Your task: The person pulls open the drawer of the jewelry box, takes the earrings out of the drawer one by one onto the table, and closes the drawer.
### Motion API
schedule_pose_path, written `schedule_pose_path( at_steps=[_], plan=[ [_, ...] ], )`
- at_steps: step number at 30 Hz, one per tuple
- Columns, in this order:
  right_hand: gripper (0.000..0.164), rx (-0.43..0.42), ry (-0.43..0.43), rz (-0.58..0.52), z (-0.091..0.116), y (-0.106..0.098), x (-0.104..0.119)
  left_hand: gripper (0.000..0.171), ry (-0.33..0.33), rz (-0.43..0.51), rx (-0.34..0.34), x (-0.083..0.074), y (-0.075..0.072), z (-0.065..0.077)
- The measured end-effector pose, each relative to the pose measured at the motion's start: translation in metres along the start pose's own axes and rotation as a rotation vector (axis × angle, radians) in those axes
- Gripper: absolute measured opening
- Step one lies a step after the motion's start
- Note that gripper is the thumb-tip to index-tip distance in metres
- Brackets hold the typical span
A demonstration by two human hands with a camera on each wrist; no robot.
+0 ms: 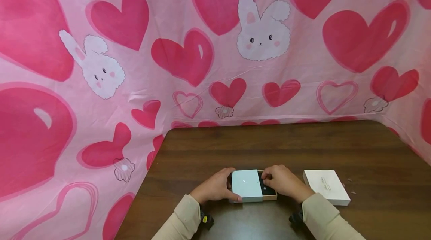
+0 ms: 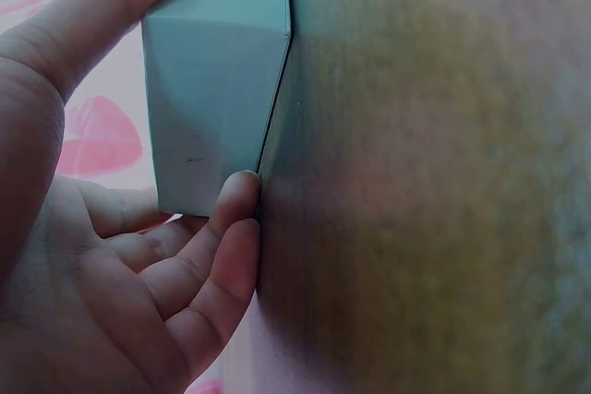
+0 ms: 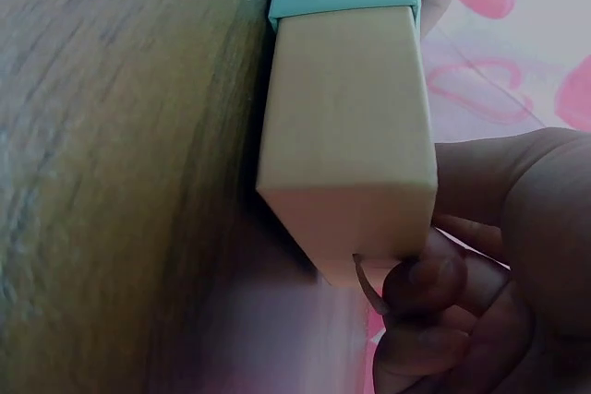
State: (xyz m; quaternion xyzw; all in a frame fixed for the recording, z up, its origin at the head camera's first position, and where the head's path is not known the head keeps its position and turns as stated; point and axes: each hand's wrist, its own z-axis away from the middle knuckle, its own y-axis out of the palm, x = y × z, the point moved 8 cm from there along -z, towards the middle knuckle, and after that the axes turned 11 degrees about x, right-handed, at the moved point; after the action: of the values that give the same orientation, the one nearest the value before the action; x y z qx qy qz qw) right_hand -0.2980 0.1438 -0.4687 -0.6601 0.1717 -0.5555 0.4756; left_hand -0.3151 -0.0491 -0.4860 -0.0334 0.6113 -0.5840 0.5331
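Note:
A pale blue sliding jewelry box (image 1: 246,184) lies on the table, its tan drawer (image 3: 346,103) pulled partly out to the right. Inside the drawer is a black insert (image 1: 269,189) with a small shiny piece (image 1: 265,188) on it. My left hand (image 1: 217,187) grips the sleeve's left end, thumb along the near side and fingers at the back. Over the drawer, my right hand (image 1: 283,181) has its fingers bent down at the insert; what the fingertips hold is hidden. A thin ribbon tab (image 3: 370,288) sticks out of the drawer's end beside the curled right fingers.
To the right of the right hand lies a white square box or lid (image 1: 326,187) with small gold lettering. Tiny scraps (image 1: 352,193) are scattered beside it on the brown wooden table (image 1: 269,142). A pink heart-and-rabbit cloth (image 1: 222,64) hangs behind and to the left.

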Motion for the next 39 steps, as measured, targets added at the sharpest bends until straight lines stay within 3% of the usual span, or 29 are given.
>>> schedule_pose_path(
  at_steps=[11, 20, 39],
  plan=[
    [0.007, 0.010, 0.056, -0.004, -0.0022, 0.0016, -0.0037, 0.100, -0.002, 0.014, 0.007, 0.0020, -0.0002, -0.0018],
    [0.004, 0.017, 0.034, 0.013, -0.0014, 0.0021, -0.0007, 0.097, 0.007, 0.001, 0.000, 0.0010, -0.0004, -0.0007],
    [0.015, 0.043, 0.057, 0.005, -0.0024, 0.0069, -0.0037, 0.099, 0.000, 0.005, 0.003, 0.0029, 0.0011, -0.0013]
  ],
)
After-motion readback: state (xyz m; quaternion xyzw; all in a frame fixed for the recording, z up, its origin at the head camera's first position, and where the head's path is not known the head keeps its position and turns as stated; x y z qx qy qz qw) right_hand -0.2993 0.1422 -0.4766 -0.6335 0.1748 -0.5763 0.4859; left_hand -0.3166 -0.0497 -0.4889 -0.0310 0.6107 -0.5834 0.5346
